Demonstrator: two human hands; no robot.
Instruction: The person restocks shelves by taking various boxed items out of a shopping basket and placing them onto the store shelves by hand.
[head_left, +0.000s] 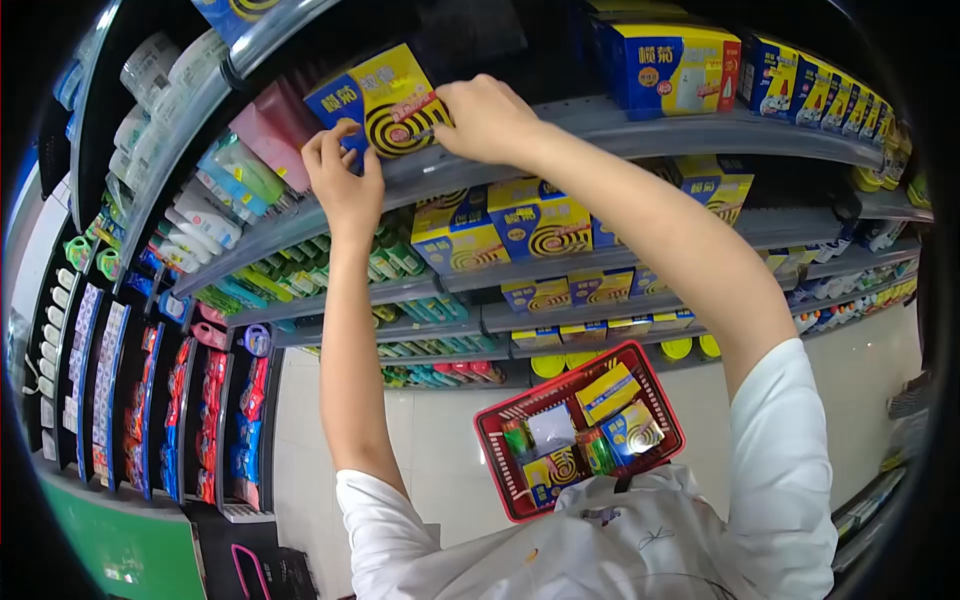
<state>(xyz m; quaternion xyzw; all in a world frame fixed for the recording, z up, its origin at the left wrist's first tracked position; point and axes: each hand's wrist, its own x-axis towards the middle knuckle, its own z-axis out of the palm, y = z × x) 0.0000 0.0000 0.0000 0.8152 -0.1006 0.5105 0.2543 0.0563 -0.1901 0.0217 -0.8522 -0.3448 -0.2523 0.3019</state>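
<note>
A blue and yellow mosquito coil box (395,85) with a black spiral on its front stands tilted at the edge of the upper shelf. My right hand (488,120) holds its right side, fingers bent against the edge. At the lower left corner, my left hand (342,178) has curled fingers against the box, the thumb apart from them. Pink packages (273,130) lie just left of the box. Below my hands, more mosquito coil boxes (540,222) line the second shelf.
A red shopping basket (488,440) on the tiled floor (410,430) holds several boxes and green-capped cans. Blue and yellow boxes (672,72) stand farther right on the upper shelf (600,130). Hanging red and blue packets (210,420) fill the racks at left.
</note>
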